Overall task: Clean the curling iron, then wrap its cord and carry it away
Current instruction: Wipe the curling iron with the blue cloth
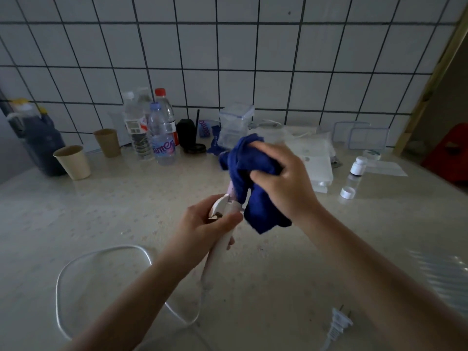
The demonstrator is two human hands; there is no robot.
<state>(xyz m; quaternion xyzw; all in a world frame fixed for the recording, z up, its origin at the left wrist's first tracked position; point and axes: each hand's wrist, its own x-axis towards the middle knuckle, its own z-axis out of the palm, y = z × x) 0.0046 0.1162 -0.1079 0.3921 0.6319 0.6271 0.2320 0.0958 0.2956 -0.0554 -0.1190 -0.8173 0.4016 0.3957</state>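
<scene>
My left hand (211,224) grips the white handle of the curling iron (222,239), held above the countertop with the barrel pointing up and away. My right hand (283,178) grips a dark blue cloth (249,178) bunched around the barrel, which is mostly hidden; only a pale pink strip shows beside the cloth. The white cord (83,259) runs from the handle's base and loops over the counter at the lower left. Its plug (339,323) lies on the counter at the lower right.
Along the tiled wall stand several plastic water bottles (162,135), two paper cups (73,162), a dark jug (40,145), a clear lidded container (234,125), white boxes (316,160) and a small white bottle (358,165). The beige countertop (126,211) spreads in front.
</scene>
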